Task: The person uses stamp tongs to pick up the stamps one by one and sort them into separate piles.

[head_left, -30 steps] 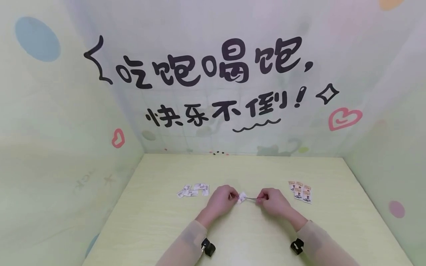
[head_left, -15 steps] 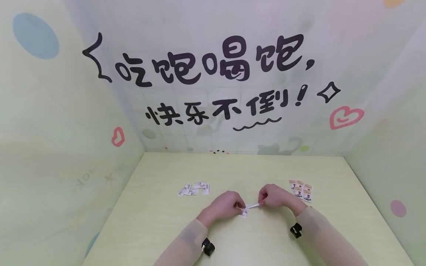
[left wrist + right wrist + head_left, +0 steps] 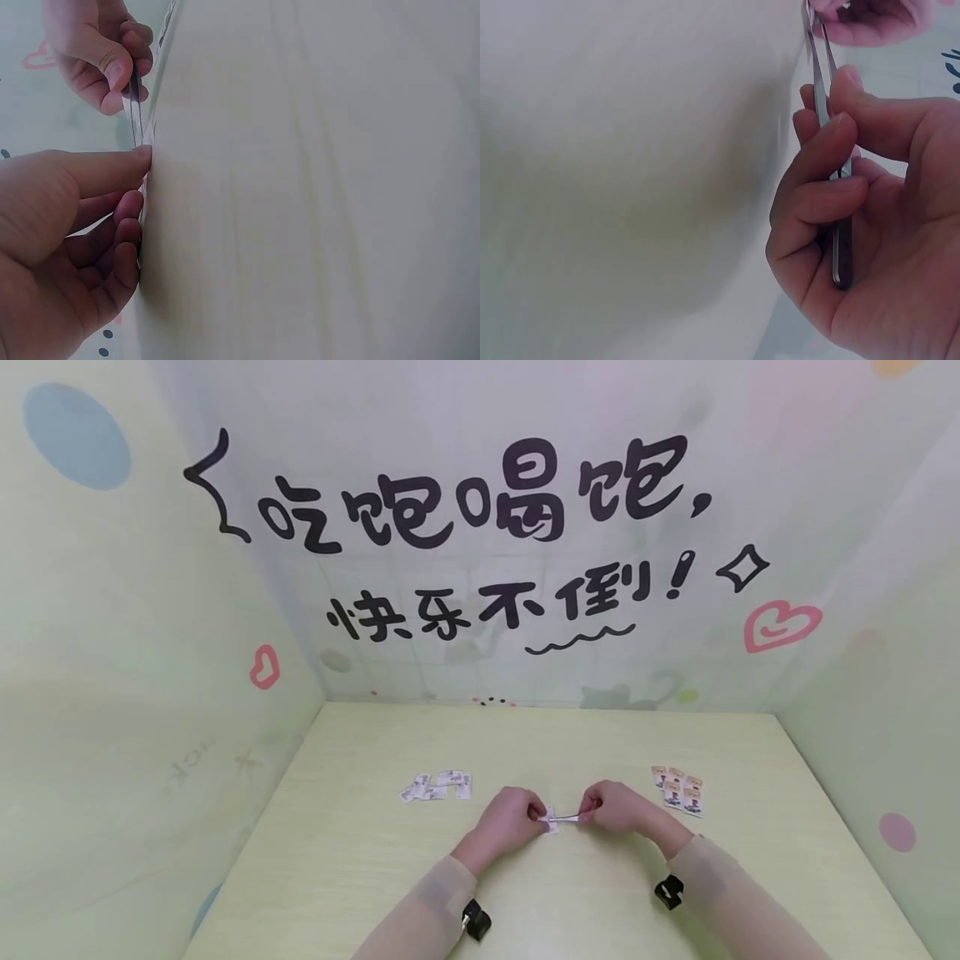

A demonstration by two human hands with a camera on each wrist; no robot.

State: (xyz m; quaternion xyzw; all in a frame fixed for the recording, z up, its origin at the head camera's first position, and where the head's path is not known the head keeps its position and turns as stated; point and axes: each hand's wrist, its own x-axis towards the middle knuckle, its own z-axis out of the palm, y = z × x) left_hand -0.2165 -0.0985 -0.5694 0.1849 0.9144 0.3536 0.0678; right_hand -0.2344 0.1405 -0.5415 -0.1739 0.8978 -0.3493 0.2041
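In the head view my left hand (image 3: 508,820) pinches a small white printed piece of paper (image 3: 553,829) over the middle of the table. My right hand (image 3: 617,810) grips a pair of metal tweezers (image 3: 843,259), with the thumb and fingers curled round its legs. The tweezers' tips reach left to the paper, close to the left fingertips. In the left wrist view the paper is seen nearly edge-on, so its print and the exact contact with the tips are hard to tell.
Several white printed paper pieces (image 3: 431,787) lie overlapping at the left of the table (image 3: 360,877). At the right sits a cluster of orange-and-white printed pieces (image 3: 682,795). Printed walls (image 3: 480,552) enclose the back and both sides.
Both hands first moved the paper and tweezers a little nearer the body, then slightly back up. The tweezers swung from level to slanted and are nearly level again. The side clusters stayed put.
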